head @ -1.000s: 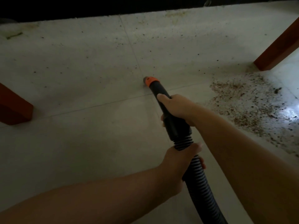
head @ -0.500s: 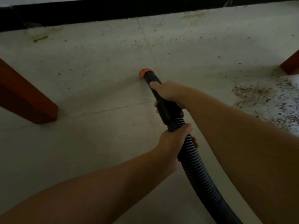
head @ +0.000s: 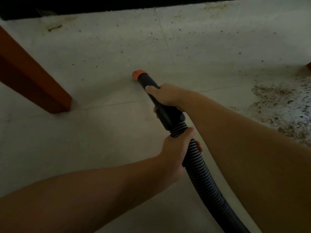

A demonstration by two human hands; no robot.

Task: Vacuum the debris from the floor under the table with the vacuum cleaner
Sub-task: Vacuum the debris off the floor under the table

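A black vacuum wand with an orange tip [head: 138,75] points down at the pale tiled floor [head: 104,68] in the middle of the head view. My right hand [head: 165,95] grips the rigid black tube just behind the tip. My left hand [head: 176,148] grips the ribbed hose [head: 203,179] right where it joins the tube. A dense patch of brown debris [head: 282,106] lies on the floor at the right, well away from the tip. Small dark specks are scattered over the tiles beyond the tip.
A reddish-brown table leg [head: 32,79] stands at the left, and a corner of another leg [head: 309,66] shows at the right edge. A dark strip [head: 84,4] runs along the far side. The hose trails off to the bottom right.
The view has swung left: the left table leg looms larger, the right leg and debris patch have slid toward the right edge. The orange tip has moved left across the tiles with both hands still holding.
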